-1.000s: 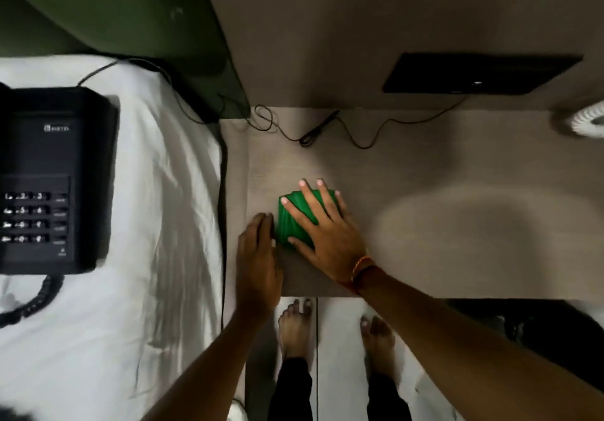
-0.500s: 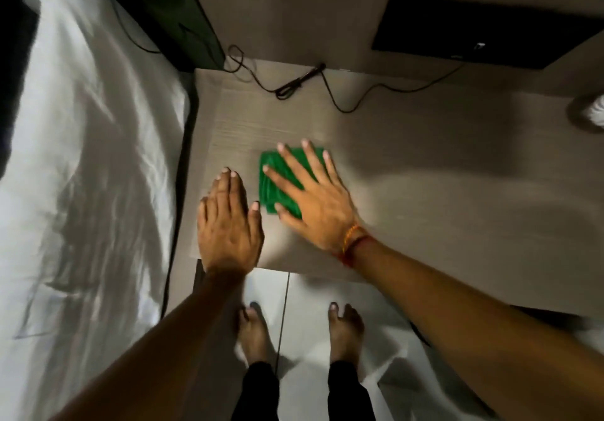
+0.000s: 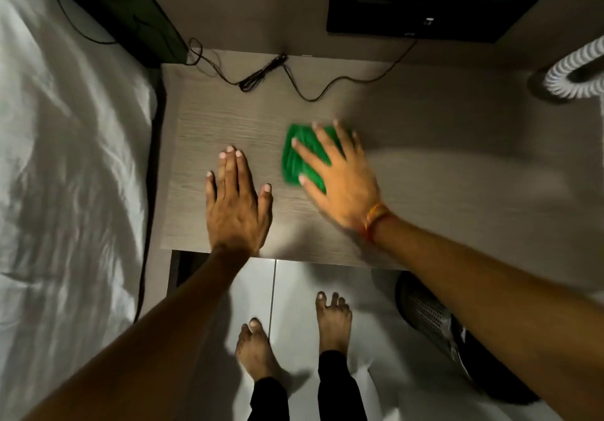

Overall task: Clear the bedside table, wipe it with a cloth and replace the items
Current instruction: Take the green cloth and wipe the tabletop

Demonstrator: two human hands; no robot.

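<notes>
A folded green cloth (image 3: 295, 159) lies on the pale wood-grain bedside table (image 3: 441, 146), left of its middle. My right hand (image 3: 340, 175) presses flat on the cloth with fingers spread, covering its right half; the hand is motion-blurred. My left hand (image 3: 237, 205) rests palm-down on the bare tabletop near the front left edge, a little left of the cloth and apart from it, holding nothing.
A thin black cable (image 3: 261, 77) trails across the table's back edge toward a black wall panel (image 3: 431, 8). A white coiled cord (image 3: 575, 74) sits at the far right. The bed's white sheet (image 3: 65, 159) borders the left. A dark mesh bin (image 3: 431, 319) stands on the floor by my bare feet.
My right hand has slid the green cloth rightward, away from my left hand, which stays flat on the table. The camera view shifted right, and the black telephone on the bed left the frame.
</notes>
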